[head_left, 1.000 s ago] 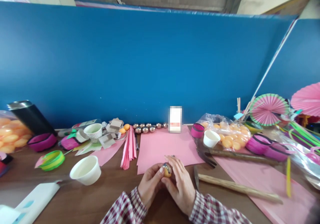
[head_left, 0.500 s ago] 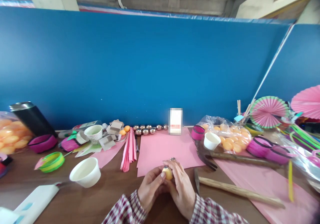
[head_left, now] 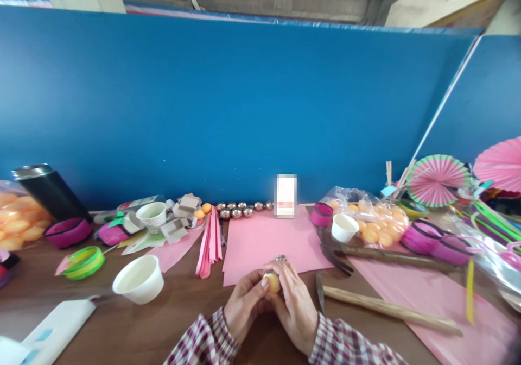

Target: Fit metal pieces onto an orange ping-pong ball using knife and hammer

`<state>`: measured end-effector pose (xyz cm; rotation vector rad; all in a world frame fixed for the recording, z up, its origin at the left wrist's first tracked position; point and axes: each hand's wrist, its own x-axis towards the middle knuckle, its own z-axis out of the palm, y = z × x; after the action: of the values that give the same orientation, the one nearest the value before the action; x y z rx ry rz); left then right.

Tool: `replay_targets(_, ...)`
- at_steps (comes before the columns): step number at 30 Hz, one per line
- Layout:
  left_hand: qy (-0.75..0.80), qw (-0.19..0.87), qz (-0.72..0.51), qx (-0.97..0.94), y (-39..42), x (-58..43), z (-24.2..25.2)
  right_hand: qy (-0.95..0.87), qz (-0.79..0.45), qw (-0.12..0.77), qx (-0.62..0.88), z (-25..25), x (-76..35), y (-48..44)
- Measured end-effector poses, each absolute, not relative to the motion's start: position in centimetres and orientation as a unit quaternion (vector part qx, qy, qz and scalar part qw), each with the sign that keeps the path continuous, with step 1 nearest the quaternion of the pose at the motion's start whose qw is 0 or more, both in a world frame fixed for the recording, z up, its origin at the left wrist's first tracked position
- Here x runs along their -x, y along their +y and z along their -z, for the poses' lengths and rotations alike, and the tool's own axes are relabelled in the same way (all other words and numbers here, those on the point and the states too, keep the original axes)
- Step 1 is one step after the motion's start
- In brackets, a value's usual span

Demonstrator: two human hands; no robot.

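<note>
Both hands meet over the near edge of a pink paper sheet (head_left: 268,240) and pinch one small yellow-orange ball (head_left: 273,282) between them. My left hand (head_left: 244,302) grips it from the left with thumb and fingers. My right hand (head_left: 296,305) closes on it from the right; a ring shows on one of its fingers. The ball's lower part is hidden by my fingers. Both wrists wear red-and-white plaid sleeves.
Two wooden-handled hammers (head_left: 386,309) lie to the right. A white cup (head_left: 138,279) leans at the left, a green ring (head_left: 83,262) beyond it. A row of metal balls (head_left: 240,209) and a bag of orange balls (head_left: 372,225) sit by the blue wall. Paper fans (head_left: 437,179) stand at right.
The ball has turned between my fingers: the dark spotted side seen a second ago is gone and plain yellow shows. Both hands have stayed in place.
</note>
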<state>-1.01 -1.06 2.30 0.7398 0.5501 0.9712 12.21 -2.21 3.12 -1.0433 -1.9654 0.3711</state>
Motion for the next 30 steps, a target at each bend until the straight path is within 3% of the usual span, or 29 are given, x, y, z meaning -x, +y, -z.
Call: replay_targets(30,0.234,0.775,-0.468,-0.355,-0.98,0.87,-2.24,-0.782,-0.183,0.436,0.407,-2.88,-12.07,-2.21)
